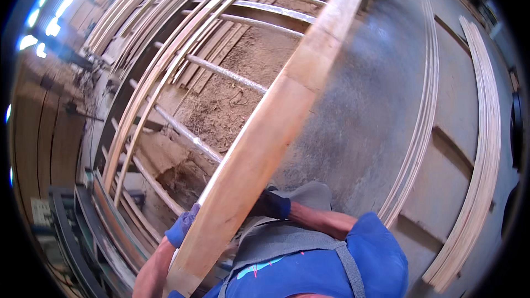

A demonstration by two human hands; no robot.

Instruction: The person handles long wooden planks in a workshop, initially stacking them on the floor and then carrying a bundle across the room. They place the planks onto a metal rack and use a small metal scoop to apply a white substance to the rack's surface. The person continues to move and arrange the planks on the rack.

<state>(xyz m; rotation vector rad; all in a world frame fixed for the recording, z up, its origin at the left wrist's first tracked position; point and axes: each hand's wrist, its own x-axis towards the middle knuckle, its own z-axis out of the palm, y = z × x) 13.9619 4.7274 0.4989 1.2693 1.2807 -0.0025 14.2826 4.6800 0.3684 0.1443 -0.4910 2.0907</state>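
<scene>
Both gloved hands steady a long board (265, 127) running lower left to upper right: left hand (181, 225) curls fingers around its edge; right hand (271, 204) grips opposite, fingers hidden.

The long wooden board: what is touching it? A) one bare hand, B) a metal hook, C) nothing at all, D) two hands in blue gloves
D: the long wooden board is gripped on both sides, the left hand and the right hand each in a blue glove.
</scene>
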